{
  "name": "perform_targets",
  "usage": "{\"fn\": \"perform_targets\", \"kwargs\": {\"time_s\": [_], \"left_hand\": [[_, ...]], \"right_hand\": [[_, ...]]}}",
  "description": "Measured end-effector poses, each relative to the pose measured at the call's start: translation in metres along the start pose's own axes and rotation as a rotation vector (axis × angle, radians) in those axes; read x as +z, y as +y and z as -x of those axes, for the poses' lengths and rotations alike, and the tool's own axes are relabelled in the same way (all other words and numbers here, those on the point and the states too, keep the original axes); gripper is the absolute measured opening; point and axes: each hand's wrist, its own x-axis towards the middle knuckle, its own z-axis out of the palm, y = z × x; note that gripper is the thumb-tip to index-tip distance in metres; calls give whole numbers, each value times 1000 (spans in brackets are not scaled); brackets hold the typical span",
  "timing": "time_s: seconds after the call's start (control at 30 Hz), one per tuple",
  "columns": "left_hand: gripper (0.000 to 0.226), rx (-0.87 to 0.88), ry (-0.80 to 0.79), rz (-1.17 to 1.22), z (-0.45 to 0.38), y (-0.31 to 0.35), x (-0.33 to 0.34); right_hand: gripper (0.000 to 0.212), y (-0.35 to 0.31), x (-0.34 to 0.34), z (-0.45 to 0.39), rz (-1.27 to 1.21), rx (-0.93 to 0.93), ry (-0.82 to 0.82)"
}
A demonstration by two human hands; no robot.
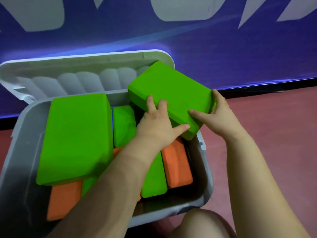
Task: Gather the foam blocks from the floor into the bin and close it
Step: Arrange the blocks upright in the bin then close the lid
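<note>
A grey plastic bin (20,134) stands on the floor with its white lid (72,69) hinged open behind it. Inside lie several green and orange foam blocks, among them a big green block (75,134) on the left and an orange block (176,167) on the right. Both hands hold another green block (169,93), tilted over the bin's far right corner. My left hand (154,122) grips its near left edge. My right hand (216,112) grips its right end.
A blue wall with white shapes (223,54) rises just behind the bin. Reddish floor (274,134) spreads to the right. My bare knee (202,224) shows at the bottom, close to the bin's front edge.
</note>
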Motion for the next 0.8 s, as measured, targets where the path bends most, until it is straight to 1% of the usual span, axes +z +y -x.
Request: {"fn": "perform_targets", "kwargs": {"time_s": [0.07, 0.17, 0.2, 0.23, 0.27, 0.3, 0.33, 0.43, 0.5, 0.53, 0.57, 0.63, 0.7, 0.73, 0.8], "left_hand": [[91, -7, 9, 57, -3, -1, 2], [99, -42, 14, 105, -4, -7, 5], [100, -58, 40, 129, -2, -11, 4], [101, -74, 70, 165, -1, -16, 1], [103, -90, 96, 212, 2, -20, -4], [105, -103, 112, 268, 5, -24, -10], [106, -112, 117, 329, 8, -27, -18], [96, -103, 73, 539, 17, -34, -38], [94, -76, 21, 639, 21, -37, -50], [98, -70, 0, 664, 22, -38, -55], [103, -68, -22, 670, 23, -39, -61], [102, -62, -55, 680, 23, -39, -68], [95, -63, -58, 755, 24, -40, -71], [91, -71, -46, 795, 24, -42, -70], [86, -87, -20, 807, 24, -46, -69]], "right_hand": [[106, 1, 1, 4, -76, -2, 11], [106, -3, 5, 10, -201, -42, 90], [99, -6, 5, 14, -230, -87, 101], [83, -11, 5, 17, -252, -158, 109], [62, -16, 5, 21, -275, -231, 125], [49, -24, 6, 26, -310, -273, 136], [49, -32, 7, 30, -335, -298, 141], [84, -61, 12, 43, -421, -375, 75], [98, -78, 15, 49, -533, -391, 76], [102, -87, 16, 53, -576, -373, 105], [101, -95, 18, 56, -621, -343, 132], [86, -109, 24, 62, -645, -305, 129], [68, -117, 32, 64, -548, -308, 73], [63, -119, 34, 65, -507, -300, 29], [61, -123, 35, 64, -462, -277, -67]]}}
